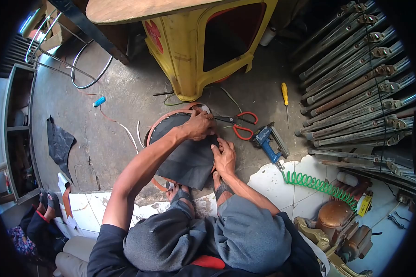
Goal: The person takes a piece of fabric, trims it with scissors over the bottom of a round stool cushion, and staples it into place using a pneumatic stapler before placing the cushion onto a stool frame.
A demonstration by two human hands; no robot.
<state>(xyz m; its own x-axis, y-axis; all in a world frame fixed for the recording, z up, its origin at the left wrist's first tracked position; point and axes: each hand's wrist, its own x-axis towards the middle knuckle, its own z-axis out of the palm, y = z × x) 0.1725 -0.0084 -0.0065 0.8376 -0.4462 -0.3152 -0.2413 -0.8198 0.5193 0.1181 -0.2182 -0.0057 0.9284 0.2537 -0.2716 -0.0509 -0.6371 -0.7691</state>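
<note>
A round seat pad (148, 137) lies underside up on the floor by my feet, with an orange-brown rim. Black fabric (185, 161) covers it, and a row of staples or light marks follows its upper left edge. My left hand (198, 125) is closed at the far edge, its fingers curled over the fabric. At the right edge, my right hand (224, 158) pinches the fabric between thumb and fingers. Red-handled scissors (244, 125) lie just right of my left hand, blades toward it. Further right is a blue staple gun (266, 144).
A green coiled hose (319, 183) joins the staple gun to a compressor (335, 213). A yellow screwdriver (285, 94), blue lighter (99, 101) and black scrap (59, 143) lie on the floor. Ahead stands a yellow stool (182, 51); metal tubes (356, 92) are stacked right.
</note>
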